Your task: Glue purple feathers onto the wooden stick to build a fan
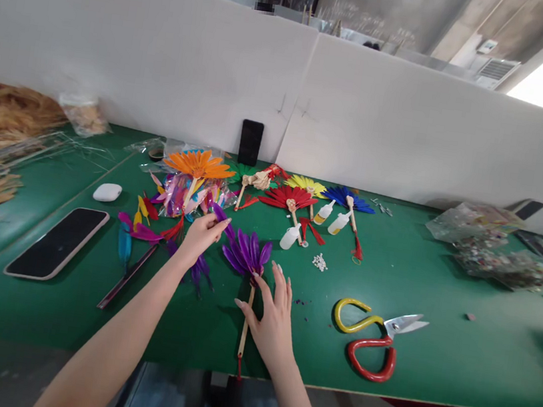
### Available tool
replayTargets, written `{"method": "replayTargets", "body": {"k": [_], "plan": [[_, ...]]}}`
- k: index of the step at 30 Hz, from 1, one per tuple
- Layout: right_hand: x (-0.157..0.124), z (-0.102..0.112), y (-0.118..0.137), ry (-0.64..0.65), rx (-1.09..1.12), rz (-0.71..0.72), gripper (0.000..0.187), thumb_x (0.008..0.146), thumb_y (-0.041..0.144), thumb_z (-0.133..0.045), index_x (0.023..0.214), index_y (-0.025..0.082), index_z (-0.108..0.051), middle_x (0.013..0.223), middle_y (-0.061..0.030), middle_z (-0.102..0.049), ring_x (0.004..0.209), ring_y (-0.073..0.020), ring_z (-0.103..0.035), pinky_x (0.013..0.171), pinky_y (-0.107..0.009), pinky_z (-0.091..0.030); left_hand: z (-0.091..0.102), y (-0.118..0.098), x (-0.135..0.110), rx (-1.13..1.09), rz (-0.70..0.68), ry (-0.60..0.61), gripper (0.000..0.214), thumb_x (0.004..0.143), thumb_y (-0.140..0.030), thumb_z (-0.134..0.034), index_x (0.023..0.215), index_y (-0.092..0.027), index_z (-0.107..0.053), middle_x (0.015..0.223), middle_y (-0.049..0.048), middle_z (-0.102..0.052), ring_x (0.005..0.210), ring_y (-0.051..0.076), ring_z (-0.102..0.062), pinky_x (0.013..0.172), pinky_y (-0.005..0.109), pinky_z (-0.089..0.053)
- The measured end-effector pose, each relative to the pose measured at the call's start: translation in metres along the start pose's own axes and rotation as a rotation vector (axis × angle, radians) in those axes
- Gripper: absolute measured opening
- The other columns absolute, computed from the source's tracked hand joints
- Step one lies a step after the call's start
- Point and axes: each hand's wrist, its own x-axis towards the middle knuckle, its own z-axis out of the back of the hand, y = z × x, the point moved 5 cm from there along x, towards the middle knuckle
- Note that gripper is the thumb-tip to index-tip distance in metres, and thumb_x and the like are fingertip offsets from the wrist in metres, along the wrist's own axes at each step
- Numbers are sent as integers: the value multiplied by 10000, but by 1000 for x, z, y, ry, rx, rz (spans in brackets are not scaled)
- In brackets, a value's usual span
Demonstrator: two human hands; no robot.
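Pinched in the fingers of my left hand (202, 237) is a purple feather (222, 215), just left of a purple feather fan (247, 254). The fan lies on the green table with its light stick handle (244, 328) pointing toward me and a red cord at its end. My right hand (273, 315) rests over the handle, fingers spread, the index fingertip touching the base of the feathers and the thumb reaching across the stick. Loose purple feathers (199, 275) lie beneath my left wrist, partly hidden by it.
Scissors (388, 328) lie at right, white beads (320, 261) and glue bottles (290, 236) ahead. Finished-looking orange (199, 164), red (287, 197) and blue fans (348, 197) lie farther back. A phone (58, 242), tweezers-like strip (127, 277) and tan fibres (5, 119) are left; bagged pieces (479, 236) far right.
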Motion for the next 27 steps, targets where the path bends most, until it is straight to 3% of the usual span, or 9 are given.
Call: {"method": "replayTargets", "body": {"k": [6, 13, 17, 22, 27], "plan": [[0, 0, 0, 22, -5, -11, 474, 843, 466, -485, 1226, 187, -475, 1423, -143, -270, 1331, -302, -215, 1032, -544, -277, -1, 2, 0, 28, -4, 10, 349, 720, -434, -591, 565, -183, -404, 424, -67, -360, 392, 64, -333, 422, 198, -242], [0, 0, 0, 5, 2, -5, 470, 843, 459, -486, 1232, 195, -467, 1415, -142, -291, 1329, -303, -223, 1026, -556, -280, 4, 5, 3, -51, 16, -60, 327, 701, -446, -610, 614, -179, -441, 455, -69, -376, 387, 58, -346, 395, 189, -240], [-1, -1, -1, 10, 12, -6, 491, 838, 458, -494, 1254, 201, -444, 1421, -138, -280, 1329, -305, -221, 1026, -560, -278, 1, 8, 5, -132, 90, 18, 290, 685, -426, -624, 658, -172, -488, 443, -62, -431, 375, 59, -376, 370, 178, -231], [-2, -2, -2, 17, 24, -14, 537, 821, 450, -527, 1284, 203, -412, 1428, -136, -261, 1329, -306, -215, 1027, -555, -281, -4, 8, 3, -186, 178, 85, 278, 665, -384, -644, 735, -163, -490, 605, 3, -607, 366, 44, -399, 346, 166, -192], [-2, -2, -1, 27, 31, -22, 545, 818, 447, -532, 1286, 195, -410, 1425, -139, -259, 1332, -301, -207, 1031, -548, -281, -4, 11, 1, -185, 231, 106, 387, 649, -319, -675, 966, -183, -500, 650, 5, -631, 351, 34, -369, 350, 161, -215]]}}
